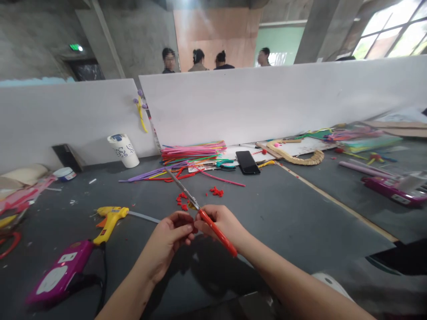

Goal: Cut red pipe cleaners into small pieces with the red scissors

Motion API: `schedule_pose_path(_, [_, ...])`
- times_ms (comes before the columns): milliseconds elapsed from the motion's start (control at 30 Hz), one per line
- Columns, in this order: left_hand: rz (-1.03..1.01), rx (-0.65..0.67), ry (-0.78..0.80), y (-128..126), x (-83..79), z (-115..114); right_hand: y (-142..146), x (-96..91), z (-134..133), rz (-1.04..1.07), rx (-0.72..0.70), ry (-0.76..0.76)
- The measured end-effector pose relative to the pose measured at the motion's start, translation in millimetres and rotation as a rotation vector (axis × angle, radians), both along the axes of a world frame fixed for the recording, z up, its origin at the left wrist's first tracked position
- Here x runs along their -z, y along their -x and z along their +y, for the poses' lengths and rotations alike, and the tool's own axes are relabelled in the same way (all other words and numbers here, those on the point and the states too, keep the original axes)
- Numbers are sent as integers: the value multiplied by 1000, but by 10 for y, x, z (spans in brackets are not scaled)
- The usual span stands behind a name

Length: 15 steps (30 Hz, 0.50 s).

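Observation:
Scissors (216, 232) with red handles lie across my right hand (222, 222), their long metal blades slanting up and left over the table. The fingers of that hand are closed around them, and its fingertips meet those of my left hand (175, 233). My left hand is pinched closed on a small red piece (194, 226), mostly hidden by the fingers. Just beyond the hands lie small red pipe-cleaner pieces (216, 191), some beside the blades. Farther back rests a bundle of coloured pipe cleaners (190, 153), mostly pink and red.
At left, a yellow glue gun (111, 222) lies near a purple power strip (62, 273). A white cup-like container (123, 151) stands by the white partition (267, 102). A phone (247, 162) and teal-handled pliers (225, 164) lie at the back. Several people are beyond the partition.

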State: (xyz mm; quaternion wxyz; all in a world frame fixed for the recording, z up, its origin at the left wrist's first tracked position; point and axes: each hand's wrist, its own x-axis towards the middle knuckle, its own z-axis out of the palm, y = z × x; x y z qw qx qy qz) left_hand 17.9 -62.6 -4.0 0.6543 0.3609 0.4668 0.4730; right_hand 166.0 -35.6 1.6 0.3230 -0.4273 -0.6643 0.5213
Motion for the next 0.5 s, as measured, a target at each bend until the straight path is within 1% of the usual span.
schedule_pose_path(100, [52,13,-41,-15,-15,-12,15,37,16,31,24,52])
schedule_pose_path(200, [147,17,-79,-33,-28,-18,29,72,27,52,10,95])
schedule_pose_path(333, [299,35,-185,-50,-23,-21,38,86,30,42,36,71])
schedule_pose_path(500, [523,60,-290,-22,35,-3,7,91,88,28,117,30])
